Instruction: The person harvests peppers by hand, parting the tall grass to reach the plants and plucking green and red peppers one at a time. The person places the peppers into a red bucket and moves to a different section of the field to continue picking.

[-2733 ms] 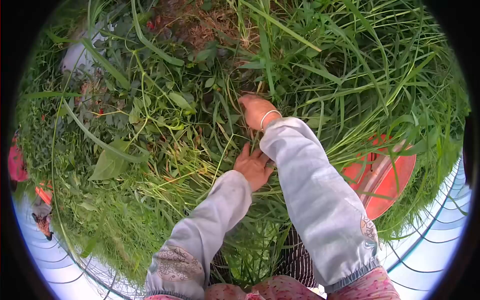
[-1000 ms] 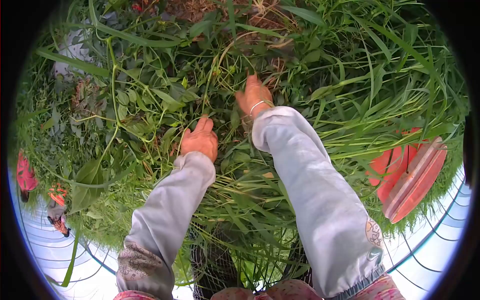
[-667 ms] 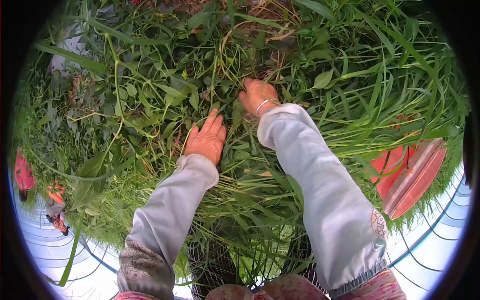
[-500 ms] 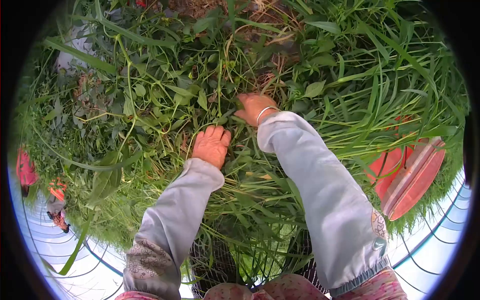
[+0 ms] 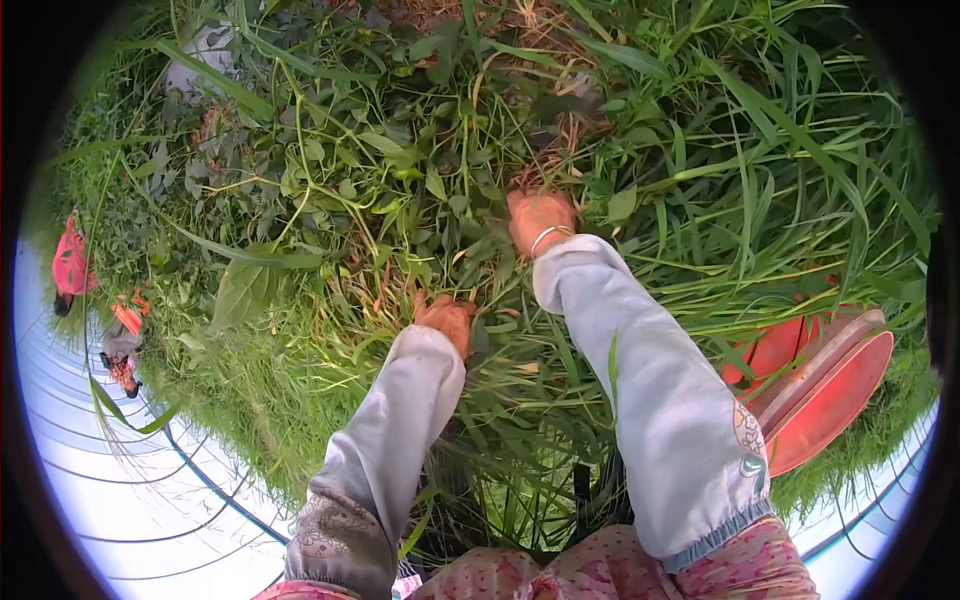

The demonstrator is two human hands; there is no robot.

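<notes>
Both hands reach into a dense tangle of green plants (image 5: pixel 390 170). My left hand (image 5: pixel 446 322) is low in the grass left of centre, back up, its fingers partly spread and their tips sunk among the stems. Farther forward and to the right, my right hand (image 5: pixel 540 218), with a pale bracelet at the wrist, presses in beside brownish dry stalks (image 5: pixel 565 145). Leaves hide its fingertips, and whatever it may hold cannot be made out. Light grey sleeve covers run up both forearms.
A red basin-like container (image 5: pixel 830 400) lies tilted in the grass at right. Two other people, one in pink (image 5: pixel 70 262) and one with orange clothing (image 5: pixel 122 345), are at the far left. Long grass blades surround both arms.
The view has shifted and tilted. My left hand has drawn back a little toward me, with its fingers more spread. My right hand has moved slightly rightward in the view.
</notes>
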